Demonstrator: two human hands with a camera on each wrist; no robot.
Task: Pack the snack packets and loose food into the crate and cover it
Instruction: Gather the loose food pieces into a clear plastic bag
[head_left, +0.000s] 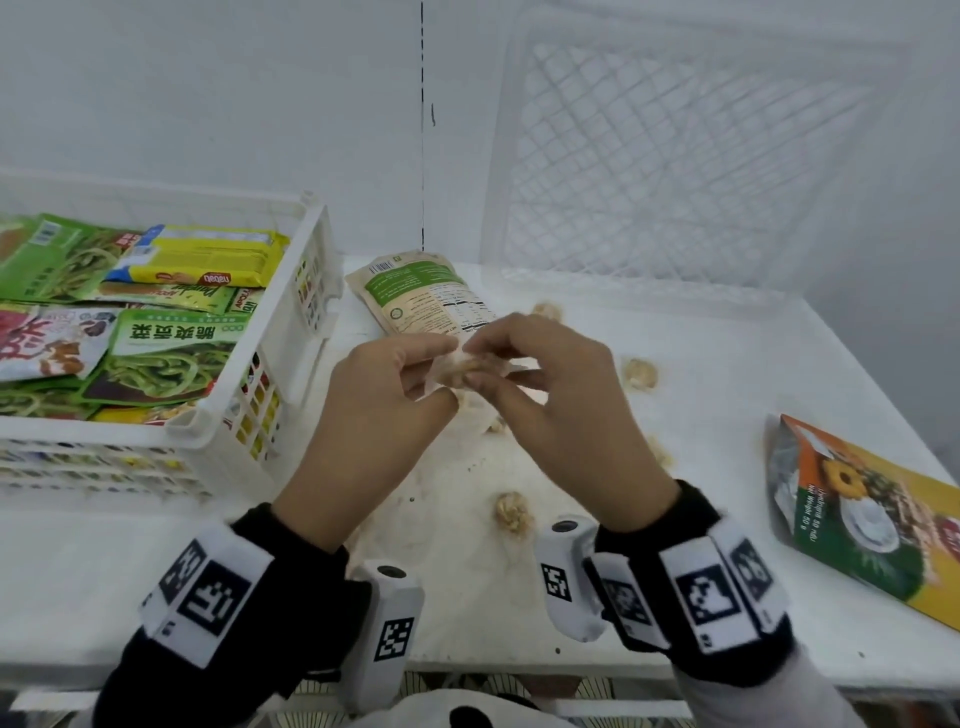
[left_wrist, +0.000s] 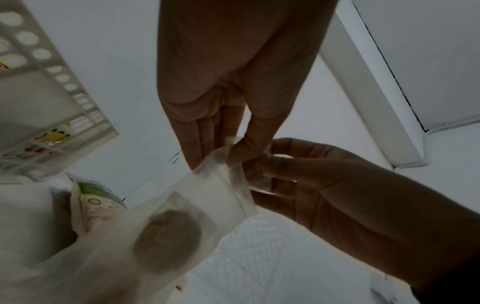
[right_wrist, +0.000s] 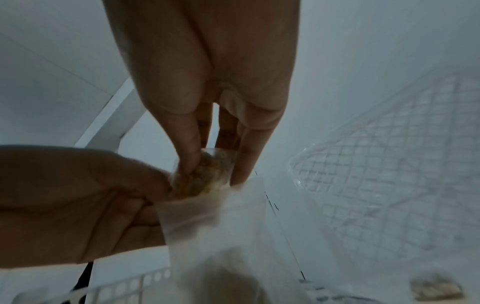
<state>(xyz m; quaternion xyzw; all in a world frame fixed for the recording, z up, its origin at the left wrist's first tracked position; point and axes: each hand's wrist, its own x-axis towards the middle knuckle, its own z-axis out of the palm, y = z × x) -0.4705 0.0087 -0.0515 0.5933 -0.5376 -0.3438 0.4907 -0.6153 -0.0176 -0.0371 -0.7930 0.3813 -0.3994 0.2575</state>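
While our wrists sit at the bottom of the head view, we hold both hands together above the middle of the white table (head_left: 727, 374). Our left hand (head_left: 384, 400) pinches the mouth of a clear plastic bag (left_wrist: 223, 185) between thumb and fingers, the remaining fingers loosely curled. Our right hand (head_left: 545, 384) pinches a crumbly tan food ball (right_wrist: 205, 176) with thumb and fingertips right at that mouth. In the left wrist view the bag hangs with its long axis running from the hands toward the lower left of the frame, opening upward, and a dark round lump shows through it lower down. Just below the hands in the head view a loose food ball (head_left: 513, 513) lies on the table, another (head_left: 640, 373) lies to the right. At right lies an orange and green packet (head_left: 862, 514). Beyond the hands a beige and green pouch (head_left: 421, 296) lies flat, its long axis running toward the wall. At left stands the white crate (head_left: 270, 395), filled with packets, and at upper right a white lattice lid (head_left: 675, 156) leans against the wall.
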